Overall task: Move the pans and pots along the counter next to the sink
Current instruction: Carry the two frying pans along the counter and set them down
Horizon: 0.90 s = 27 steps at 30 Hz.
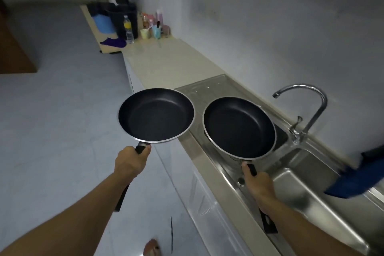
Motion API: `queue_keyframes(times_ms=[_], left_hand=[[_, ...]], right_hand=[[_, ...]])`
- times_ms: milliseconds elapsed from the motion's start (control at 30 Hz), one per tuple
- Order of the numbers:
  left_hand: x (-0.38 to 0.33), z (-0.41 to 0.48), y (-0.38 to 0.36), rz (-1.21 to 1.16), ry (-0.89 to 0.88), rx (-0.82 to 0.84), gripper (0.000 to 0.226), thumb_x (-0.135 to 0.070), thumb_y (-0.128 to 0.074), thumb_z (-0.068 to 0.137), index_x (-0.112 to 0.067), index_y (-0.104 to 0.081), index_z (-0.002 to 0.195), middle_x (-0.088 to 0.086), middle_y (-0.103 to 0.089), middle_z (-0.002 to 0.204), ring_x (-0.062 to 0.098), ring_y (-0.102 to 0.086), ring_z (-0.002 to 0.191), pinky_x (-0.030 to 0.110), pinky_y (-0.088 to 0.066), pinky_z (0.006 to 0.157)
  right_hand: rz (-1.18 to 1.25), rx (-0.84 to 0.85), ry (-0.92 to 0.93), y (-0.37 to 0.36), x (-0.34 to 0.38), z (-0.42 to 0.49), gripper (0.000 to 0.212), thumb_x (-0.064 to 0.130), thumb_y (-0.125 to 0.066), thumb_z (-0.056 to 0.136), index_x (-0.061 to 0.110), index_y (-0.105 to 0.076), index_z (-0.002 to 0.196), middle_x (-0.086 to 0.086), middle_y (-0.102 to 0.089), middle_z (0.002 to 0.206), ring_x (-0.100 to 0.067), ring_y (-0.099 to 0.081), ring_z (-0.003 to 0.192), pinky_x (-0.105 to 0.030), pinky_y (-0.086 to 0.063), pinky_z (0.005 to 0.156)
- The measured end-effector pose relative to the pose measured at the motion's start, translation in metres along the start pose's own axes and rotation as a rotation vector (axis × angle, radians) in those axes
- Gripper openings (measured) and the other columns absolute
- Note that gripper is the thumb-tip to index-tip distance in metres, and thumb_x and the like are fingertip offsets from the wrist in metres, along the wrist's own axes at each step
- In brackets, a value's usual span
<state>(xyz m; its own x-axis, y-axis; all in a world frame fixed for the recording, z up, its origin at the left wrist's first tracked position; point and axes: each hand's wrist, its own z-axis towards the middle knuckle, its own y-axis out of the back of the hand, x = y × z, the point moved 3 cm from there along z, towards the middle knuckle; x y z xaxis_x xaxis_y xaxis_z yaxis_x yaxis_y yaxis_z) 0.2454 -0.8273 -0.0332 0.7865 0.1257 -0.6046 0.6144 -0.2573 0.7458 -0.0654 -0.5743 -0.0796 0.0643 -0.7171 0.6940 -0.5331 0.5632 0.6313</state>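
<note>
Now in hand: two black frying pans, one to each hand, both in the air and roughly level.
Left hand (129,161): fingers wrapped round the handle of the left pan (155,114), thumb on top near the bowl.
Right hand (258,183): fingers curled round the handle of the right pan (239,128), thumb lying along the top.
Where the pans are: the left pan hangs mostly out past the front edge; the right pan hovers over the steel sink (301,174) and its draining board. Rims are close but apart.
Long axis: each handle runs back from the bowl toward the person, under the forearm; the bowls point away.
Key relation: the bare beige counter (166,64) lies ahead, beyond the draining board; by my judgement the left pan is nearer to it.
Count: two pans, no pots in sight, one tap (307,106), one blue cloth (353,176), one bottle (128,29) at the far end.
</note>
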Motion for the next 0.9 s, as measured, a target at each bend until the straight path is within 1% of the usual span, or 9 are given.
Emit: queue_keyframes(times_ms=[100,167,267,333,533,600,700,833,900], left_hand=[[-0.013,0.056,0.017,0.015,-0.014,0.021,0.054,-0.057,-0.059,0.09,-0.006,-0.054,0.073,0.012,-0.062,0.07,0.026,-0.061,0.052,0.025,-0.04,0.041],[-0.021,0.092,0.029,0.029,-0.035,0.033,0.054,-0.058,-0.058,0.09,-0.006,-0.055,0.073,0.012,-0.062,0.07,0.026,-0.061,0.052,0.024,-0.04,0.041],[-0.034,0.142,0.045,0.035,-0.052,0.036,0.055,-0.058,-0.058,0.09,-0.006,-0.055,0.072,0.011,-0.061,0.067,0.025,-0.06,0.051,0.024,-0.04,0.04],[-0.043,0.168,0.049,0.031,-0.048,0.041,0.056,-0.059,-0.058,0.089,-0.006,-0.056,0.072,0.01,-0.062,0.067,0.025,-0.061,0.05,0.023,-0.039,0.039],[-0.073,0.245,0.046,-0.04,-0.034,0.06,0.06,-0.061,-0.058,0.088,-0.004,-0.057,0.07,0.013,-0.063,0.067,0.027,-0.062,0.05,0.025,-0.043,0.042],[-0.085,0.275,0.046,-0.044,-0.036,0.06,0.059,-0.06,-0.058,0.088,-0.003,-0.057,0.069,0.013,-0.064,0.067,0.027,-0.062,0.05,0.025,-0.044,0.042],[-0.106,0.325,0.042,-0.061,-0.04,0.068,0.06,-0.059,-0.06,0.087,-0.001,-0.059,0.071,0.016,-0.066,0.068,0.029,-0.062,0.05,0.028,-0.047,0.045],[-0.141,0.389,0.039,-0.055,-0.043,0.086,0.064,-0.061,-0.059,0.087,0.002,-0.063,0.077,0.018,-0.068,0.073,0.031,-0.064,0.052,0.029,-0.048,0.046],[-0.157,0.417,0.038,-0.061,-0.036,0.091,0.064,-0.062,-0.059,0.086,0.001,-0.061,0.076,0.018,-0.067,0.074,0.03,-0.063,0.053,0.029,-0.049,0.047]], right_hand=[[0.011,-0.018,-0.015,-0.032,0.038,0.015,0.056,0.06,-0.052,0.096,0.012,-0.061,0.068,-0.006,-0.063,0.069,-0.019,-0.059,0.064,-0.03,-0.04,0.053],[0.029,-0.03,-0.02,-0.051,0.061,0.024,0.054,0.058,-0.054,0.096,0.012,-0.062,0.067,-0.005,-0.064,0.067,-0.019,-0.06,0.063,-0.03,-0.042,0.054],[0.047,-0.061,-0.045,-0.076,0.093,0.039,0.052,0.056,-0.055,0.096,0.01,-0.066,0.074,-0.007,-0.068,0.072,-0.023,-0.065,0.07,-0.036,-0.051,0.066],[0.04,-0.074,-0.047,-0.088,0.112,0.05,0.05,0.056,-0.055,0.096,0.01,-0.066,0.08,-0.007,-0.068,0.077,-0.024,-0.065,0.075,-0.039,-0.053,0.073],[0.021,-0.095,-0.083,-0.113,0.168,0.095,0.063,0.063,-0.048,0.096,0.008,-0.066,0.072,-0.01,-0.067,0.07,-0.027,-0.065,0.069,-0.034,-0.045,0.063],[-0.019,-0.108,-0.089,-0.121,0.188,0.116,0.062,0.065,-0.046,0.096,0.009,-0.066,0.078,-0.009,-0.067,0.075,-0.027,-0.064,0.072,-0.033,-0.043,0.065],[0.034,-0.106,-0.08,-0.138,0.213,0.157,0.061,0.064,-0.051,0.094,0.006,-0.068,0.09,-0.011,-0.065,0.081,-0.031,-0.064,0.08,-0.034,-0.045,0.071],[0.058,-0.092,-0.054,-0.162,0.253,0.21,0.06,0.059,-0.054,0.095,0.002,-0.072,0.088,-0.01,-0.067,0.075,-0.023,-0.061,0.068,-0.033,-0.046,0.069],[0.052,-0.086,-0.058,-0.173,0.273,0.234,0.061,0.058,-0.054,0.096,0.001,-0.072,0.087,-0.014,-0.069,0.078,-0.031,-0.066,0.077,-0.036,-0.05,0.072]])
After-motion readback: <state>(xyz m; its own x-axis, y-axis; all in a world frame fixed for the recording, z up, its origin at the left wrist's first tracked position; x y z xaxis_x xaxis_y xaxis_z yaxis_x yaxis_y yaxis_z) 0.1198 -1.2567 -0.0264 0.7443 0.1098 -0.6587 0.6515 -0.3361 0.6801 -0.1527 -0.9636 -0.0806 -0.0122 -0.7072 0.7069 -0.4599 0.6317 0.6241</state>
